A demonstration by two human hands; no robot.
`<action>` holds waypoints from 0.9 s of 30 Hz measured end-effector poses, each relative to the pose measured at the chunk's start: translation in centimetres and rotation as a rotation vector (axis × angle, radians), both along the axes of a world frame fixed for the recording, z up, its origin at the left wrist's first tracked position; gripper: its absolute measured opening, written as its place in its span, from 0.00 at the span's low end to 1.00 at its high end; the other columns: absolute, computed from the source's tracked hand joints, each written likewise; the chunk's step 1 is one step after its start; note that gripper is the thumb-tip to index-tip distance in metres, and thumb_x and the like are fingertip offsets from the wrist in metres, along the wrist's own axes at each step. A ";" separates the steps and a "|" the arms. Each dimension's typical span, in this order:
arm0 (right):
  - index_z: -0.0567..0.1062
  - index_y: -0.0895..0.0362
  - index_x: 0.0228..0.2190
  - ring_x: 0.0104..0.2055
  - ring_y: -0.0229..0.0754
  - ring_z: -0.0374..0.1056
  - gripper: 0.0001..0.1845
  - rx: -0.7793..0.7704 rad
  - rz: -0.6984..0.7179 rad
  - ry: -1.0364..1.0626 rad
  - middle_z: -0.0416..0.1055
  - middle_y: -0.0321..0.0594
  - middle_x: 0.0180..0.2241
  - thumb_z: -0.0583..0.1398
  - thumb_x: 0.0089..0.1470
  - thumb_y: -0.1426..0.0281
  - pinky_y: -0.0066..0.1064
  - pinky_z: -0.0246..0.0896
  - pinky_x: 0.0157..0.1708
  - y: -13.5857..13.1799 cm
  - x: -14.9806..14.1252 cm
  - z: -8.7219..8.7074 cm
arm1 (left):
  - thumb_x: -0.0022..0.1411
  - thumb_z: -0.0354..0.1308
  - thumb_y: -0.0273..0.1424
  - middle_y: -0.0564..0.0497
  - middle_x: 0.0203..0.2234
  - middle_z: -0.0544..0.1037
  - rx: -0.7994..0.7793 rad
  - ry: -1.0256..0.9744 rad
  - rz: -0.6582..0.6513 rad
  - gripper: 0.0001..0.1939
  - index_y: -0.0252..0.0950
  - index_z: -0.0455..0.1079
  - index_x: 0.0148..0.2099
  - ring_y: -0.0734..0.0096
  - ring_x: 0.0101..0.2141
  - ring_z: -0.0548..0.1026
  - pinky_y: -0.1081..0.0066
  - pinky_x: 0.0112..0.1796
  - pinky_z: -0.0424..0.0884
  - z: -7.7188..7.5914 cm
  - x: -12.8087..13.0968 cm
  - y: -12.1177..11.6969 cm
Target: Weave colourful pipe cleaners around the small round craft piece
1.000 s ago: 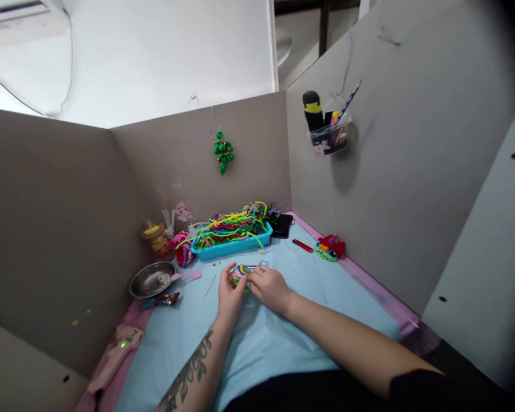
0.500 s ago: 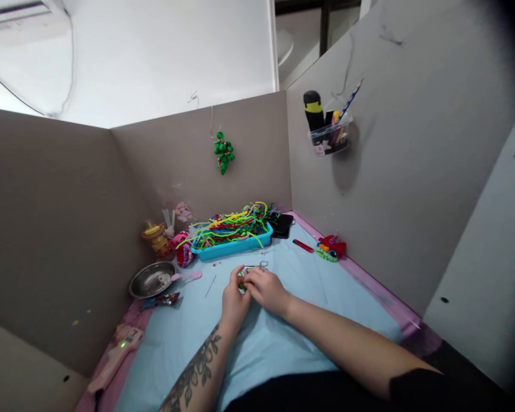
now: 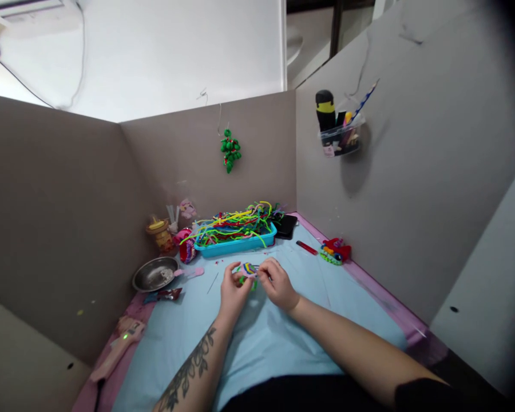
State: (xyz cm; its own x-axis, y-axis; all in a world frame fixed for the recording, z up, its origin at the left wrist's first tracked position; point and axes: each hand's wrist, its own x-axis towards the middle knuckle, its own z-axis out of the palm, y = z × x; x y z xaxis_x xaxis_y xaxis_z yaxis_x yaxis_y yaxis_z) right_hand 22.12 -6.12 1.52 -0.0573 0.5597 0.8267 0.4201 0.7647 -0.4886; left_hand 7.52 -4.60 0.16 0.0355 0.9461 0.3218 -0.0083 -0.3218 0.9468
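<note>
A small craft piece [image 3: 249, 269] in pink, yellow, blue and green, seemingly of fuzzy pipe cleaner, is above the blue cloth. My left hand [image 3: 234, 290] grips it from the left between thumb and fingers. Green bits stick out below it. Close by its right side, my right hand [image 3: 278, 285] is closed in a pinch. Something thin and greyish shows at those fingertips, too small to name. Behind both hands stands a turquoise tray [image 3: 236, 248] heaped with pipe cleaners [image 3: 236, 225] of many colours.
At left are a metal bowl [image 3: 148, 276], a pink spoon [image 3: 193, 272], a wrapper [image 3: 167, 294] and a pink glue gun [image 3: 119, 352]. At right lie a red cutter [image 3: 306, 248] and a red craft figure [image 3: 337, 250]. Grey partitions [image 3: 249, 123] enclose the table.
My right hand has drawn away to the right from my left hand, so more of the craft piece shows. The metal ring by my right fingers is out of sight. The view has shifted slightly.
</note>
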 end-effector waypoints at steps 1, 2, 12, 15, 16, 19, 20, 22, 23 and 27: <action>0.64 0.54 0.30 0.34 0.42 0.60 0.05 0.009 0.005 -0.005 0.61 0.38 0.28 0.51 0.56 0.74 0.34 0.58 0.34 0.1 0.1 -0.1 | 0.49 0.63 0.31 0.50 0.30 0.77 -0.037 -0.094 -0.036 0.30 0.37 0.56 0.52 0.69 0.31 0.76 0.71 0.34 0.68 0.2 -0.1 0.1; 0.64 0.55 0.30 0.34 0.42 0.60 0.05 0.015 0.006 -0.009 0.61 0.38 0.28 0.50 0.56 0.75 0.35 0.58 0.35 0.1 0.2 -0.1 | 0.48 0.64 0.31 0.50 0.30 0.78 -0.071 -0.180 -0.069 0.32 0.37 0.55 0.54 0.69 0.32 0.76 0.71 0.35 0.68 0.5 -0.2 0.2; 0.63 0.54 0.27 0.33 0.42 0.59 0.07 -0.078 -0.033 0.040 0.60 0.37 0.27 0.49 0.56 0.73 0.35 0.57 0.36 0.7 0.4 -0.1 | 0.44 0.66 0.32 0.55 0.25 0.76 -0.215 -0.476 -0.031 0.34 0.36 0.57 0.53 0.74 0.27 0.76 0.71 0.36 0.68 1.4 -0.8 0.6; 0.63 0.54 0.26 0.32 0.41 0.59 0.08 -0.133 -0.081 0.144 0.60 0.37 0.27 0.50 0.56 0.72 0.33 0.56 0.34 1.2 0.8 -0.1 | 0.43 0.67 0.32 0.57 0.22 0.75 -0.229 -0.444 -0.024 0.35 0.35 0.57 0.53 0.74 0.26 0.75 0.71 0.36 0.68 1.3 -0.8 0.8; 0.63 0.54 0.25 0.31 0.41 0.59 0.08 -0.164 -0.095 0.187 0.60 0.36 0.27 0.50 0.55 0.71 0.32 0.56 0.32 1.5 1.0 -0.2 | 0.43 0.67 0.32 0.57 0.22 0.74 -0.234 -0.440 -0.031 0.35 0.34 0.58 0.53 0.74 0.26 0.75 0.71 0.36 0.68 1.3 -0.7 0.8; 0.64 0.55 0.24 0.28 0.39 0.59 0.08 -0.282 -0.103 0.307 0.60 0.34 0.24 0.52 0.54 0.69 0.30 0.55 0.28 2.7 1.3 -0.9 | 0.43 0.67 0.30 0.55 0.23 0.75 -0.246 -0.452 -0.068 0.35 0.34 0.58 0.53 0.71 0.28 0.77 0.69 0.37 0.69 1.1 -0.6 0.7; 0.64 0.55 0.24 0.26 0.39 0.59 0.08 -0.316 -0.094 0.327 0.60 0.33 0.23 0.52 0.53 0.69 0.29 0.55 0.27 3.1 1.3 -1.2 | 0.43 0.67 0.30 0.54 0.23 0.76 -0.248 -0.456 -0.077 0.35 0.34 0.58 0.53 0.71 0.29 0.77 0.69 0.37 0.69 1.1 -0.6 0.6; 0.63 0.55 0.22 0.24 0.38 0.58 0.09 -0.359 -0.075 0.337 0.60 0.32 0.20 0.53 0.53 0.68 0.28 0.55 0.24 3.8 1.2 -1.8 | 0.43 0.67 0.30 0.54 0.24 0.76 -0.247 -0.463 -0.093 0.35 0.34 0.59 0.53 0.71 0.29 0.77 0.70 0.37 0.69 1.0 -0.6 0.6; 0.63 0.55 0.22 0.22 0.38 0.58 0.10 -0.370 -0.069 0.334 0.60 0.31 0.19 0.53 0.53 0.68 0.28 0.55 0.23 4.0 1.2 -2.0 | 0.43 0.67 0.30 0.54 0.24 0.76 -0.246 -0.466 -0.103 0.35 0.34 0.59 0.53 0.71 0.29 0.77 0.70 0.37 0.69 1.0 -0.7 0.5; 0.67 0.56 0.28 0.27 0.40 0.62 0.07 -0.367 -0.093 0.352 0.65 0.36 0.26 0.53 0.53 0.66 0.30 0.60 0.27 4.0 1.2 -2.3 | 0.46 0.66 0.31 0.55 0.24 0.75 -0.223 -0.465 -0.129 0.34 0.34 0.57 0.55 0.72 0.30 0.77 0.70 0.38 0.69 1.1 -1.0 0.5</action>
State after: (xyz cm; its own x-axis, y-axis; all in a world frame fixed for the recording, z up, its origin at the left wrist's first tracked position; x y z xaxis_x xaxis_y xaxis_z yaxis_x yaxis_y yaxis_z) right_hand 23.28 -2.11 -0.79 0.2528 0.8060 0.5353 0.2401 0.4837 -0.8417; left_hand 6.57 -4.13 1.31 0.0574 0.9907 0.1230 -0.4699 -0.0819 0.8789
